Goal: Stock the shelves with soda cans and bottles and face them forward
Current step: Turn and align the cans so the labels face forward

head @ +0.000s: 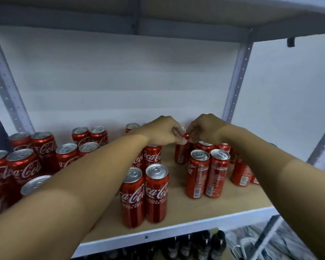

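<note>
Left hand: the left hand (pixel 162 131) reaches to the back of the shelf (pixel 186 209). Its fingers are curled, and its fingertips pinch a small red thing (pixel 186 136).
Right hand: the right hand (pixel 204 128) is curled too. Its fingers touch the same small red thing from the other side.
Small red thing: it sits between the two hands, just above the back cans. It is too small to tell what it is.
Front pair: two tall red cans (pixel 144 194) stand side by side near the front edge of the shelf, below the hands. Their names face forward.
Right pair: two more cans (pixel 207 173) stand under the right arm. Their names are turned away to the side.
Left group: many red cans (pixel 24 166) stand at the left side of the shelf, partly hidden by the left arm.
Lower shelf: dark bottles (pixel 201 244) stand under the front edge.
</note>
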### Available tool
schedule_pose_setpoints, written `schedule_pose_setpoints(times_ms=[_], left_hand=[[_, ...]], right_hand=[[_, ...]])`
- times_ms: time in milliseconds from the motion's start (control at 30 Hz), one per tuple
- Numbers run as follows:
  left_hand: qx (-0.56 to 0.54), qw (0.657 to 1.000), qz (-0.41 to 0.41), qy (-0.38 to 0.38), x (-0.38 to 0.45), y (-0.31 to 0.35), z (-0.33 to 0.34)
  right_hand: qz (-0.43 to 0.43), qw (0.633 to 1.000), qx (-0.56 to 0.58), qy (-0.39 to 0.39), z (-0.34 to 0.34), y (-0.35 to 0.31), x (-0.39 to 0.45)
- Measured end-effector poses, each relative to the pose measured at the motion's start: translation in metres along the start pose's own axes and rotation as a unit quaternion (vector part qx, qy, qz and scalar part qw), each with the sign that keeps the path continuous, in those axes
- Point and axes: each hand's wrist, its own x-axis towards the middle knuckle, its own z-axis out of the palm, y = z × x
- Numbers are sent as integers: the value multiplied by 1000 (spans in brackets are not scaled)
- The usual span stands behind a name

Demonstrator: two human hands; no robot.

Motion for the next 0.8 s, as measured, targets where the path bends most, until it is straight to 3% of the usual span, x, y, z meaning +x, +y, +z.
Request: schedule_pose_setpoints(times_ms=[133, 300, 467, 667, 800], left_hand=[[22, 998, 8, -65, 1, 30, 17], [105, 991, -4, -86, 4, 57, 34], [141, 986, -2, -88, 7, 62, 38], [75, 988, 9, -137, 12, 52, 28], [86, 989, -14, -120, 11, 47, 30]], right_hand=[[47, 997, -54, 9, -11, 11, -40], [95, 979, -150, -101, -9, 26, -65], [58, 985, -143, -83, -3, 34, -69], [28, 989, -81, -123, -17, 39, -65], [38, 988, -80, -124, -16, 43, -59]])
